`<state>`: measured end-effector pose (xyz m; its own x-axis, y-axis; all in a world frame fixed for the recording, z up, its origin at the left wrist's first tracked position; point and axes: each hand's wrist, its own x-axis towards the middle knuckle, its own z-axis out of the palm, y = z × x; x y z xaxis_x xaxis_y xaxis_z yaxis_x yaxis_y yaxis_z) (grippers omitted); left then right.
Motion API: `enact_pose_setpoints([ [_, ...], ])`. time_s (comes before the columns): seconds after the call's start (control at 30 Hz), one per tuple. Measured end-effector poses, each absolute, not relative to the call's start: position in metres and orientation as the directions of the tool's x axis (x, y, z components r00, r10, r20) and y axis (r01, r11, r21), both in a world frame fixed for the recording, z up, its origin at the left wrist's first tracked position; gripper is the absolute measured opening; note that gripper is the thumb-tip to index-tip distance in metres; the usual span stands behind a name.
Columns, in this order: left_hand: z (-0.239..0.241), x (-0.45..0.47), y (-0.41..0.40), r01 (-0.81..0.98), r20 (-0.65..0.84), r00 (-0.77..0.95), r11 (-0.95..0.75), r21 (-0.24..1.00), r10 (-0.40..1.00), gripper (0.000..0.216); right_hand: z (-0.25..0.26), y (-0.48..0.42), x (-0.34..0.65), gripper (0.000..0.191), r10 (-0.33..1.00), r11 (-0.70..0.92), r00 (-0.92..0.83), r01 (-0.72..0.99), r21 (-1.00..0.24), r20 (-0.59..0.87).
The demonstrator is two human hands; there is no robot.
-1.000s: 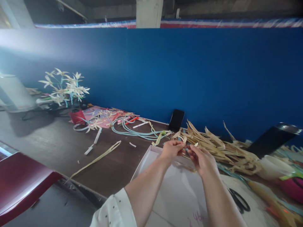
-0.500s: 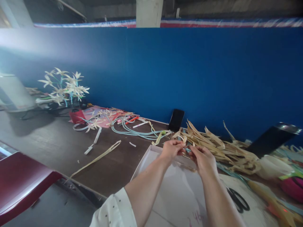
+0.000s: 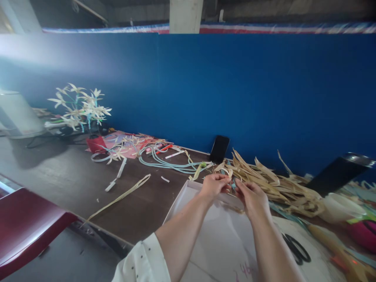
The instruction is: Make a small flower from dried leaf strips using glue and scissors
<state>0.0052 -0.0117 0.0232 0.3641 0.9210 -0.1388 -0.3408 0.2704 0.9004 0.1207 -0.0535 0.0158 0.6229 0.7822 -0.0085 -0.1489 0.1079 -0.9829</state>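
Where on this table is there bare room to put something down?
Bare dark table lies between the red chair, the flower pot and the long pale strip. It is crowded right of the white box: leaf pile, scissors.

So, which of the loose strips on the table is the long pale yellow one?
The long strip lying alone on the dark table, left of the white box. The other loose strips, farther back, are short and white.
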Motion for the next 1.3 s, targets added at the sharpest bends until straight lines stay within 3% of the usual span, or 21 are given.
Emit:
enact_pose_setpoints([
  [0.27,0.025,0.003,-0.013,-0.339,-0.121,0.376,0.258,0.905,0.919,0.026,0.021,-0.052,0.120,0.035,0.834,0.185,0.551,-0.354,-0.917,-0.045],
  [0.5,0.024,0.004,-0.013,-0.339,-0.114,0.373,0.250,0.907,0.921,0.027,0.020,-0.053,0.121,0.042,0.839,0.172,0.541,-0.375,-0.911,-0.064],
  [0.7,0.025,0.005,-0.014,-0.328,-0.109,0.359,0.234,0.915,0.927,0.025,0.025,-0.058,0.125,0.033,0.845,0.106,0.519,-0.399,-0.911,-0.129],
  [1.07,0.024,0.005,-0.015,-0.302,-0.108,0.358,0.225,0.927,0.927,0.024,0.024,-0.057,0.128,0.024,0.910,0.135,0.407,-0.460,-0.877,-0.073],
  [1.3,0.027,0.005,-0.016,-0.291,-0.121,0.365,0.237,0.927,0.923,0.026,0.025,-0.057,0.124,0.028,0.921,0.159,0.386,-0.489,-0.858,-0.050],
])
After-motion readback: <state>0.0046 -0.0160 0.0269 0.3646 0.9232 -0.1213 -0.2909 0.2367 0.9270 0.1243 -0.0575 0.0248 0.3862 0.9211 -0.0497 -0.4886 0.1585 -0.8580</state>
